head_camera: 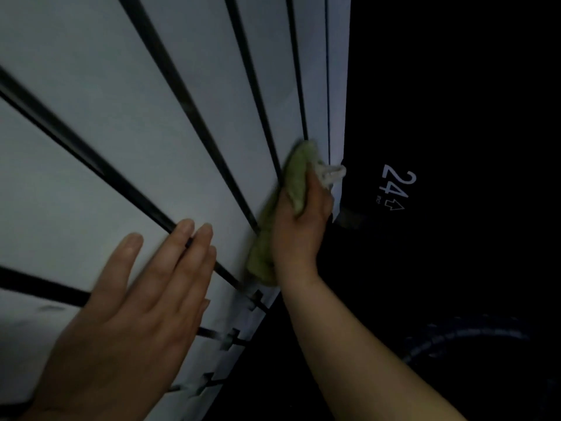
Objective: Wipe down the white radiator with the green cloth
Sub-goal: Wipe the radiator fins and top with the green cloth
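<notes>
The white radiator [127,123] fills the left and middle of the view, its flat panels split by dark gaps that fan outward. My right hand [299,226] presses the green cloth [296,177] against the panels near the radiator's right edge; the cloth hangs down past my wrist and a pale tag shows at its top. My left hand [136,314] lies flat on a lower panel with its fingers together and stretched out, holding nothing.
Right of the radiator stands a dark surface with white "24" lettering and arrows [394,186]. A faint curved dark object [464,338] shows at lower right. The room is dim.
</notes>
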A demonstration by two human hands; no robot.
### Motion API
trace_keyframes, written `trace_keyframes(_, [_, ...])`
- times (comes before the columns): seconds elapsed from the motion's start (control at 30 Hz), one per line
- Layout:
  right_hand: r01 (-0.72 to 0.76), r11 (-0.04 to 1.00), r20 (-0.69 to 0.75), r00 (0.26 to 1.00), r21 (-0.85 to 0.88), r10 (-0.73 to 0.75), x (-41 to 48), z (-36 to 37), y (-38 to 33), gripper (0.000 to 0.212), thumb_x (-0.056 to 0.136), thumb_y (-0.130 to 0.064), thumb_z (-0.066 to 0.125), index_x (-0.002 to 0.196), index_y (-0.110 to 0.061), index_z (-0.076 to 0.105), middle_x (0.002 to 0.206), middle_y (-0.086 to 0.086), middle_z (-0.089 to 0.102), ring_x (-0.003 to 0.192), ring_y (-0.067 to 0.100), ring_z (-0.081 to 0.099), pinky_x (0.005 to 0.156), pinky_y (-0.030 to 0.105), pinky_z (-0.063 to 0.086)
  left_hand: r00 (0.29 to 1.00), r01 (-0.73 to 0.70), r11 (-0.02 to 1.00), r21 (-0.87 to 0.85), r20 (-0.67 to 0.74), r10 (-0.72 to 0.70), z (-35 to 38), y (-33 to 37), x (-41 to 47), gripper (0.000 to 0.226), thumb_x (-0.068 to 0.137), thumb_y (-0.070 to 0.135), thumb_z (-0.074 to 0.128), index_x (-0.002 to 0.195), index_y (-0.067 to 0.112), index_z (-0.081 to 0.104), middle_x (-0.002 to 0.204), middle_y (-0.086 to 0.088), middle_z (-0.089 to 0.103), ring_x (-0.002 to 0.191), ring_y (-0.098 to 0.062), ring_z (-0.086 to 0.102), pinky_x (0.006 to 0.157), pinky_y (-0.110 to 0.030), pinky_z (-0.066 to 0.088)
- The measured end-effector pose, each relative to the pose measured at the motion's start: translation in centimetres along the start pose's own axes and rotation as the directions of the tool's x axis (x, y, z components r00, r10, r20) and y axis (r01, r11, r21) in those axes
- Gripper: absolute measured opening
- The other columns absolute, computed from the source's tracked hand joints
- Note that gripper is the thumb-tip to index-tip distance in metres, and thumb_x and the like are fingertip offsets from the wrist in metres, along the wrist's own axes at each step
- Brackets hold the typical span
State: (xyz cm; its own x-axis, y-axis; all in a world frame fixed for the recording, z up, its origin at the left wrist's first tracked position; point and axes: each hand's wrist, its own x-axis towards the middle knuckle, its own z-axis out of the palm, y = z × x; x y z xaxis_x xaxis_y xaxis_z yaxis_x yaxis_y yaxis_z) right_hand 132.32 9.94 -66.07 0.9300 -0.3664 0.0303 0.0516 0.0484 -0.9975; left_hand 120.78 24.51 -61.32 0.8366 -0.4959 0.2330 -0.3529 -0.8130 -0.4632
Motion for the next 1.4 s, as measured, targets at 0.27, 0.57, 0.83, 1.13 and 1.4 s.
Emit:
trace_keyframes(0.27, [-0.344,0.917,0.170,0.910,-0.203,0.379,-0.7,-2.4,3.0,0.045,0.096,-0.011,0.041,0.140,-0.016,0.032,0.139,0.012,0.035,0.125,0.025,0.040,0.099,0.018,0.027,0.990,0.017,1.000,-0.013,-0.142,-0.019,-0.8,0.4,0.9,0.051,0.098,0.018,0.023,0.146,0.002,0.013,0.152,-0.014,0.016,0.140,-0.028,0.016,0.113,-0.042,0.008])
trace_keyframes(0.57, [-0.389,0.921,0.179,0.906,-0.007,0.384,-3.2,-11.4,-9.7,0.045,0.092,-0.022,0.051,0.135,-0.021,0.039,0.121,0.006,0.054,0.108,0.024,0.054,0.095,0.041,0.045,0.974,0.185,0.913,-0.363,0.189,-0.122,-8.1,2.1,2.3,0.066,0.100,0.041,0.009,0.111,0.007,0.064,0.115,-0.013,0.065,0.129,-0.016,0.033,0.113,-0.032,0.003])
trace_keyframes(0.83, [-0.494,0.844,0.339,0.846,0.209,0.411,-5.8,-12.1,-18.2,0.040,0.094,-0.022,0.045,0.133,-0.020,0.039,0.101,-0.001,0.059,0.087,0.012,0.058,0.073,0.026,0.048,0.975,0.176,0.767,-0.617,0.003,-0.221,-15.8,5.9,3.4,0.071,0.078,0.075,0.028,0.134,0.031,0.028,0.135,0.008,0.036,0.118,-0.006,0.038,0.102,-0.021,0.032])
trace_keyframes(1.13, [-0.455,0.883,0.613,0.666,-0.119,0.426,-8.7,-12.9,-19.2,0.052,0.084,-0.046,0.049,0.132,-0.026,0.046,0.134,0.001,0.051,0.117,0.014,0.052,0.101,0.033,0.040,0.657,0.422,-0.199,-0.884,0.450,-0.605,-18.3,2.8,2.6,0.012,0.075,0.022,0.074,0.066,0.022,0.066,0.063,0.020,0.066,0.059,0.009,0.058,0.053,-0.006,0.043])
trace_keyframes(1.4, [0.360,0.909,0.818,0.574,-0.208,-0.041,-8.4,-11.8,-24.8,0.037,0.074,-0.033,0.070,0.096,-0.053,0.048,0.105,-0.029,0.051,0.099,-0.009,0.050,0.085,0.010,0.042,0.690,0.264,-0.639,-0.722,0.604,-0.398,-21.5,0.3,2.3,0.021,0.061,0.030,0.057,0.067,0.024,0.076,0.075,-0.004,0.073,0.068,-0.013,0.068,0.058,-0.018,0.053])
